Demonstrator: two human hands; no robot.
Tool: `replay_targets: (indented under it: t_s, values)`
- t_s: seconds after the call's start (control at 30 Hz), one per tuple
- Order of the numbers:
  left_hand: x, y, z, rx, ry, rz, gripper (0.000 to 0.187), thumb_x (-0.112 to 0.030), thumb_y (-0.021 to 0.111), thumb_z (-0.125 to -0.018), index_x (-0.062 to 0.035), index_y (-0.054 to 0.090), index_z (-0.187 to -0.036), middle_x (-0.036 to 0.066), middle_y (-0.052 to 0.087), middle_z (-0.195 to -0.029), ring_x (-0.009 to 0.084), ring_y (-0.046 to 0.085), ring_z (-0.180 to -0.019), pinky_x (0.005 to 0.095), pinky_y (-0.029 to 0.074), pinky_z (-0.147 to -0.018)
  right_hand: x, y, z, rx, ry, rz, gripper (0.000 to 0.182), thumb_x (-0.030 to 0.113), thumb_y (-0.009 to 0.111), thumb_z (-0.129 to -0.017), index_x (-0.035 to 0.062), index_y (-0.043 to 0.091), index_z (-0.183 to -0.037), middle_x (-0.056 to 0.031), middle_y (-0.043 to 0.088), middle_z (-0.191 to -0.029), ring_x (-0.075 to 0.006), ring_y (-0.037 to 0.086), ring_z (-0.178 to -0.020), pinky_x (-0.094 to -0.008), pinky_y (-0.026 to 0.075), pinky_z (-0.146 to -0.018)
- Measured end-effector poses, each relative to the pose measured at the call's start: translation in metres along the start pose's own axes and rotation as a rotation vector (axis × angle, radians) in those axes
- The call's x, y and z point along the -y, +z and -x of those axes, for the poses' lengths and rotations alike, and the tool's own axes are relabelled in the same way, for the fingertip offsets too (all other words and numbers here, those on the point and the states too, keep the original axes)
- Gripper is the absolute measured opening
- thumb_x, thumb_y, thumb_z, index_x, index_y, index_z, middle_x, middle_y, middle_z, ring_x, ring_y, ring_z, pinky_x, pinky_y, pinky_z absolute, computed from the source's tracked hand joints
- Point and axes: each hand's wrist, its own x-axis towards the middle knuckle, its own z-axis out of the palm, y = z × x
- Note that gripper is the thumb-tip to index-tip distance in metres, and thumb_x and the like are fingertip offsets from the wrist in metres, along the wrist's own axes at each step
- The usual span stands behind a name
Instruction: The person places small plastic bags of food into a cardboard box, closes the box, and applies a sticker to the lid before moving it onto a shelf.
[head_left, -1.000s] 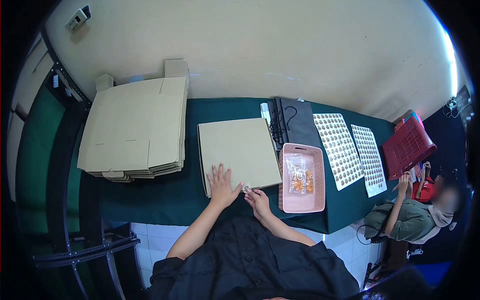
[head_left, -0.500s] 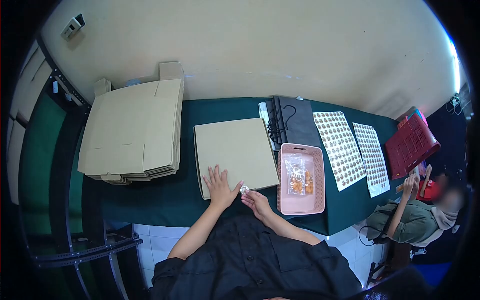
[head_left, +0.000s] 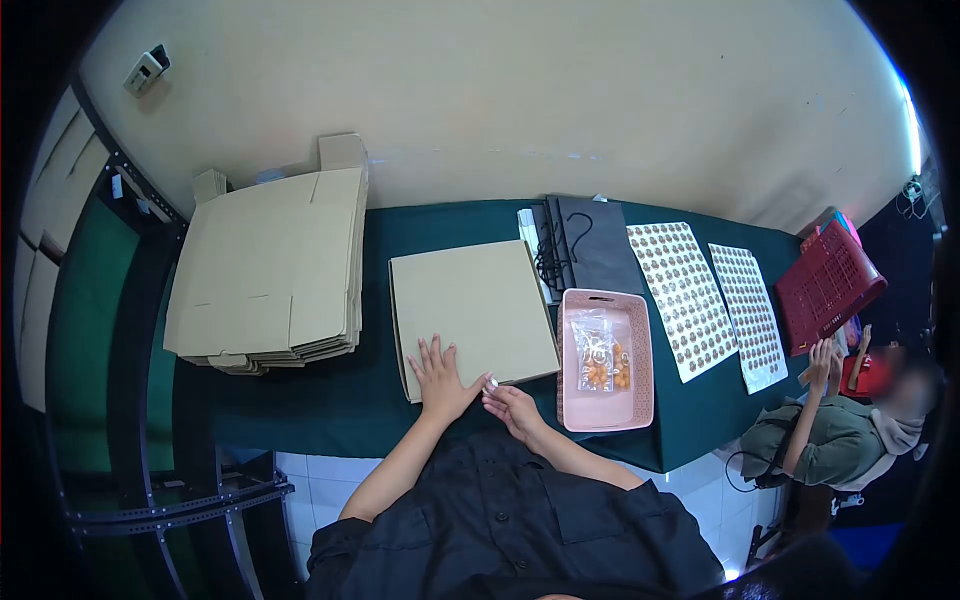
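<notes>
A closed flat cardboard box (head_left: 470,305) lies on the dark green tablecloth in front of me. My left hand (head_left: 440,382) rests with spread fingers on the box's near edge, its thumb pointing at the small round sticker (head_left: 491,383). Pinched in the fingers of my right hand (head_left: 512,405), that pale sticker is at the near edge of the box. Right of the box stands a pink basket (head_left: 640,400) with clear plastic bags (head_left: 595,350) of small orange items.
Stacked flat cardboard boxes (head_left: 265,260) are at the left. Black paper bags (head_left: 600,245) lie behind the basket. Two sticker sheets (head_left: 683,300) are to the right, then a tilted dark red basket (head_left: 830,285). A co-worker (head_left: 835,440) is at the far right.
The sticker in my right hand has tilted and shows less of its face. My hands have barely moved. The view has shifted slightly.
</notes>
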Motion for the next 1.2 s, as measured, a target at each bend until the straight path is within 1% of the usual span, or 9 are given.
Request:
replay_targets:
  t_s: [0.13, 0.33, 0.4, 0.53, 0.73, 0.9, 1.13, 1.2]
  values:
    - [0.000, 0.000, -0.001, 0.004, -0.008, 0.014, 0.080, -0.058, 0.055, -0.070, 0.0024, 0.039, -0.120, 0.025, 0.020, -0.137, 0.0412, 0.005, -0.130, 0.0599, 0.002, -0.099, 0.000, -0.003, -0.002, 0.005, 0.005, 0.043, 0.019, 0.015, 0.062, -0.081, 0.0010, 0.051, -0.088, -0.0093, 0.060, -0.085, -0.0147, 0.060, -0.077, -0.0243, 0.051, -0.071]
    - [0.000, -0.002, 0.000, 0.002, 0.004, -0.009, 0.080, -0.058, 0.054, -0.071, 0.0022, 0.039, -0.120, 0.024, 0.021, -0.137, 0.0412, 0.006, -0.130, 0.0595, 0.002, -0.100, -0.001, 0.002, -0.001, -0.009, 0.016, 0.056, 0.025, 0.020, 0.064, -0.080, -0.0003, 0.053, -0.090, -0.0090, 0.060, -0.086, -0.0138, 0.060, -0.076, -0.0228, 0.050, -0.068]
    - [0.000, -0.002, 0.000, 0.020, 0.002, -0.006, 0.079, -0.057, 0.055, -0.071, 0.0023, 0.040, -0.120, 0.024, 0.021, -0.137, 0.0413, 0.006, -0.130, 0.0594, 0.002, -0.100, -0.002, 0.001, -0.001, -0.023, 0.010, 0.091, 0.023, 0.021, 0.060, -0.083, 0.0000, 0.056, -0.092, -0.0079, 0.061, -0.086, -0.0130, 0.060, -0.074, -0.0246, 0.050, -0.071]
    - [0.001, -0.002, 0.000, 0.001, 0.020, -0.010, 0.079, -0.057, 0.055, -0.071, 0.0024, 0.039, -0.121, 0.025, 0.021, -0.137, 0.0416, 0.006, -0.130, 0.0595, 0.001, -0.100, -0.006, 0.000, 0.000, -0.005, 0.011, 0.087, 0.023, 0.021, 0.060, -0.083, 0.0011, 0.056, -0.093, -0.0071, 0.060, -0.086, -0.0133, 0.059, -0.075, -0.0255, 0.050, -0.072]
    - [0.002, -0.002, 0.000, 0.007, 0.025, -0.026, 0.079, -0.057, 0.055, -0.070, 0.0022, 0.039, -0.121, 0.025, 0.021, -0.136, 0.0418, 0.007, -0.130, 0.0601, 0.002, -0.099, -0.009, -0.001, 0.001, 0.001, -0.014, 0.116, 0.020, 0.020, 0.059, -0.083, 0.0021, 0.055, -0.092, -0.0051, 0.059, -0.081, -0.0122, 0.058, -0.073, -0.0247, 0.050, -0.070]
    - [0.003, -0.002, 0.001, 0.011, 0.022, -0.012, 0.081, -0.058, 0.055, -0.070, 0.0021, 0.039, -0.121, 0.025, 0.021, -0.137, 0.0421, 0.006, -0.130, 0.0606, 0.002, -0.099, -0.008, -0.001, 0.001, -0.018, -0.023, 0.186, 0.015, 0.018, 0.057, -0.084, 0.0038, 0.055, -0.086, -0.0029, 0.057, -0.076, -0.0112, 0.057, -0.070, -0.0240, 0.050, -0.067]
    - [0.006, -0.002, 0.002, 0.006, 0.034, -0.004, 0.082, -0.059, 0.054, -0.069, 0.0017, 0.037, -0.123, 0.025, 0.021, -0.137, 0.0420, 0.006, -0.130, 0.0602, 0.002, -0.099, -0.012, 0.000, -0.001, -0.010, -0.028, 0.172, 0.014, 0.017, 0.057, -0.084, 0.0037, 0.055, -0.087, -0.0024, 0.056, -0.075, -0.0115, 0.057, -0.069, -0.0241, 0.050, -0.067]
    - [0.006, -0.001, 0.002, 0.007, 0.041, -0.014, 0.083, -0.059, 0.054, -0.070, 0.0015, 0.037, -0.123, 0.025, 0.021, -0.137, 0.0419, 0.006, -0.130, 0.0600, 0.002, -0.099, -0.012, -0.001, -0.001, -0.043, -0.030, 0.177, 0.013, 0.017, 0.055, -0.085, 0.0037, 0.055, -0.088, -0.0022, 0.056, -0.075, -0.0117, 0.057, -0.070, -0.0243, 0.050, -0.067]
